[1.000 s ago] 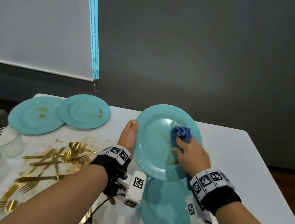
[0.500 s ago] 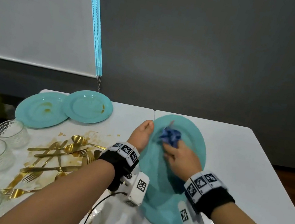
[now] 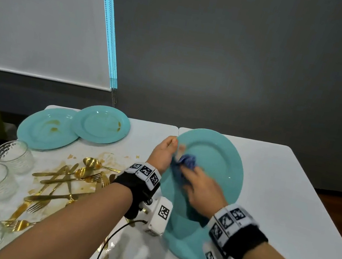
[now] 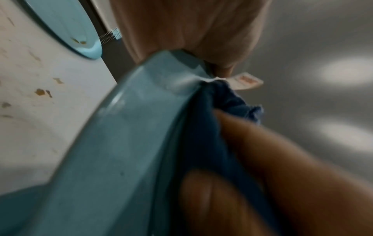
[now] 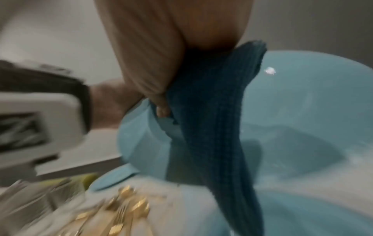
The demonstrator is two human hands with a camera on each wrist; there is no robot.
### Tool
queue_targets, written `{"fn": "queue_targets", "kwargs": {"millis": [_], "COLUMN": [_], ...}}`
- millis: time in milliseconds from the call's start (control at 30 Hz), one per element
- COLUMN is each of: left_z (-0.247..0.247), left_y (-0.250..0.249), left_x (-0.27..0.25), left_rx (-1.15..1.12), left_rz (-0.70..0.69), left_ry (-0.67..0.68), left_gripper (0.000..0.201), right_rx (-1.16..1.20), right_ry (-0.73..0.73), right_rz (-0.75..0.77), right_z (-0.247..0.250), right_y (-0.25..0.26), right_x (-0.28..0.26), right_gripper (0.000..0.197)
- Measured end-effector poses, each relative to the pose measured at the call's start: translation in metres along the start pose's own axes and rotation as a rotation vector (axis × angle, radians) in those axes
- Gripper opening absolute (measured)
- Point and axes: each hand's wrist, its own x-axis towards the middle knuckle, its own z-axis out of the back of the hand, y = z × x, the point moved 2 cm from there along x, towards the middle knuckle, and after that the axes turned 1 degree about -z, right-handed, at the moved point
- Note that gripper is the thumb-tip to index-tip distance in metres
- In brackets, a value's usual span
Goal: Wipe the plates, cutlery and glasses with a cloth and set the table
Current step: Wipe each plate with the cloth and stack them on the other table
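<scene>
My left hand (image 3: 165,151) grips the left rim of a teal plate (image 3: 219,160), held tilted above the table. My right hand (image 3: 198,188) holds a bunched blue cloth (image 3: 187,162) against the plate's face near that rim. The left wrist view shows the plate's edge (image 4: 129,143) with the cloth (image 4: 203,135) pressed on it. In the right wrist view the cloth (image 5: 212,119) hangs over the plate (image 5: 302,111). A second teal plate (image 3: 182,244) lies flat on the table under the held one.
Two dirty teal plates (image 3: 49,129) (image 3: 103,123) lie at the back left of the white table (image 3: 288,205). Gold cutlery (image 3: 66,182) lies scattered over brown smears. Several glasses (image 3: 12,151) line the left edge. A dark wall stands behind.
The right hand has slid the cloth leftward across the plate, from its middle toward the left rim by the left thumb. The held plate has tilted back and dropped lower.
</scene>
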Motion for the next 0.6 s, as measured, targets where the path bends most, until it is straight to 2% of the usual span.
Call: {"fn": "queue_targets", "kwargs": {"millis": [67,133,167,233,300,333,367,433,533,600], "left_z": [0.014,0.027,0.031,0.033,0.024,0.017,0.010,0.001,0.007,0.015], "left_y": [0.001,0.006,0.009,0.011,0.008,0.007,0.005,0.004,0.005,0.006], "left_x": [0.003,0.004,0.004,0.003,-0.001,-0.003,-0.005,-0.005,-0.003,-0.002], "left_rx": [-0.022,0.021,0.031,0.018,-0.001,-0.006,0.002,0.008,-0.004,0.023], "left_rz": [0.027,0.039,0.043,0.059,0.070,0.069,0.067,0.052,0.028,0.037], "left_ry": [-0.030,-0.024,-0.024,-0.027,0.000,0.021,0.038,0.052,0.019,0.007], "left_gripper": [0.026,0.024,0.024,0.026,0.028,0.029,0.029,0.030,0.030,0.030], "right_rx": [-0.126,-0.212,-0.230,-0.188,-0.085,-0.026,0.026,0.091,0.022,-0.049], "right_ry": [0.133,0.215,0.194,0.037,-0.142,-0.198,-0.222,-0.210,-0.058,-0.045], "right_rz": [0.085,0.015,-0.056,-0.253,-0.405,-0.433,-0.424,-0.293,-0.069,-0.120], "right_z": [-0.013,-0.004,0.006,0.029,0.043,0.044,0.042,0.030,0.002,0.008], "right_y": [-0.009,-0.037,-0.050,-0.070,-0.071,-0.063,-0.049,-0.017,0.006,-0.011], "right_x": [-0.016,-0.021,-0.020,-0.011,0.008,0.018,0.025,0.031,0.021,0.018], "right_gripper": [0.043,0.040,0.039,0.039,0.049,0.054,0.058,0.063,0.057,0.051]}}
